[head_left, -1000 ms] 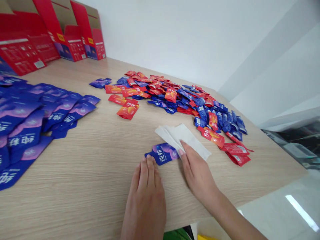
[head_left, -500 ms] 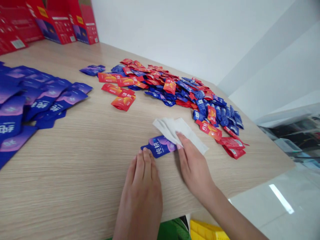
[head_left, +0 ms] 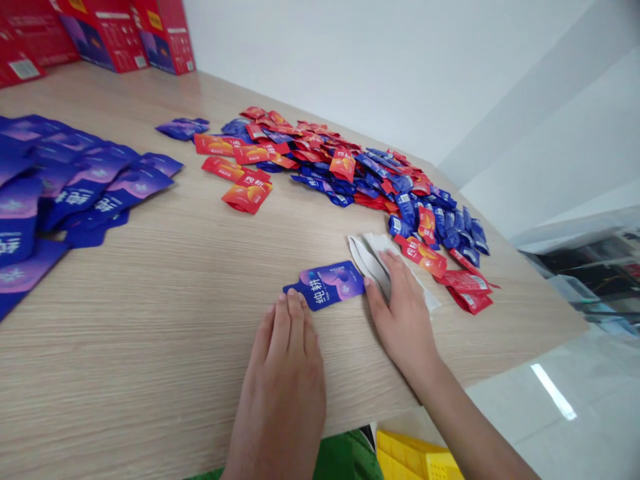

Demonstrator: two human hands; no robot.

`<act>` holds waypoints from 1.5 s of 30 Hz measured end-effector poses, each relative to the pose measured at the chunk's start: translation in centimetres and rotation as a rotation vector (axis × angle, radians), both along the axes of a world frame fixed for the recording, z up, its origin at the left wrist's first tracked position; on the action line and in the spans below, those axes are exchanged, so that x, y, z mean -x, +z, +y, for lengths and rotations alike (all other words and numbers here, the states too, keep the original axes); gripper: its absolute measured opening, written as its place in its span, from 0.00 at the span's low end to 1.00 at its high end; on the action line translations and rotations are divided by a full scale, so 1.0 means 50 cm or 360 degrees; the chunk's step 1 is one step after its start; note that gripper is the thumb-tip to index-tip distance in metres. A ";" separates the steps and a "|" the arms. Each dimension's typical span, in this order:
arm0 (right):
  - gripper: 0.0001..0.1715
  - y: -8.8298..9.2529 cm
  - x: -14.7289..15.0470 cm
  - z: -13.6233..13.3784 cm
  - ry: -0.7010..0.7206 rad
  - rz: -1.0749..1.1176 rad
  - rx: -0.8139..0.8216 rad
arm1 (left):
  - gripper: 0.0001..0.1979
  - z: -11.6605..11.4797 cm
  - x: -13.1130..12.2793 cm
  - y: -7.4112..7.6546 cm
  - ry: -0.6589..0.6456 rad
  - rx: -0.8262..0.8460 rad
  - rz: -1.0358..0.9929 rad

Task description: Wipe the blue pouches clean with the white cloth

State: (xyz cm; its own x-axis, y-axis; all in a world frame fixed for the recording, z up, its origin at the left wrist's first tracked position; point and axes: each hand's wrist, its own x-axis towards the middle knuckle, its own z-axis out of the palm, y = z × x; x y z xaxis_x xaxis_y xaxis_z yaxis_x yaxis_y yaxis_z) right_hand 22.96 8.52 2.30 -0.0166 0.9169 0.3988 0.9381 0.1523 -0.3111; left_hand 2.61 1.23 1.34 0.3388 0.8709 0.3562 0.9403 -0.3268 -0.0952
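Observation:
A blue and purple pouch (head_left: 334, 285) lies flat on the wooden table in front of me, its white characters facing up. The fingertips of my left hand (head_left: 285, 360) press on its narrow left end. Those fingers are stretched out side by side, palm down. Just past the pouch's right end, my right hand (head_left: 403, 313) grips a folded white cloth (head_left: 370, 257), partly hidden under the fingers. The cloth rests on the table, and the right thumb is close to the pouch's edge.
A long heap of red and blue sachets (head_left: 320, 157) runs along the wall, with a few red ones (head_left: 247, 191) in front. Blue pouches (head_left: 85, 180) overlap at left. Red boxes (head_left: 167, 37) stand behind. A yellow crate (head_left: 415, 457) sits below the table's near edge (head_left: 365, 421).
My right hand has slid the white cloth rightward off the pouch, uncovering its right end. My left hand stays on the narrow end. The view has shifted slightly.

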 end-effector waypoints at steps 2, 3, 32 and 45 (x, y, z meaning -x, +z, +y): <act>0.33 -0.002 -0.016 0.008 -0.0102 -0.0029 0.0042 | 0.28 -0.001 -0.001 -0.003 0.0012 -0.0023 -0.0007; 0.31 0.002 -0.025 0.011 -0.0143 -0.0028 0.0064 | 0.28 -0.001 -0.001 -0.005 0.0018 -0.0031 -0.0007; 0.40 0.026 0.119 -0.033 0.0920 -0.0003 0.0237 | 0.26 0.007 0.005 0.018 -0.0004 -0.0034 0.0013; 0.32 0.026 0.090 -0.042 0.0638 0.0140 0.0132 | 0.27 0.007 0.001 0.011 0.0017 -0.0094 -0.0013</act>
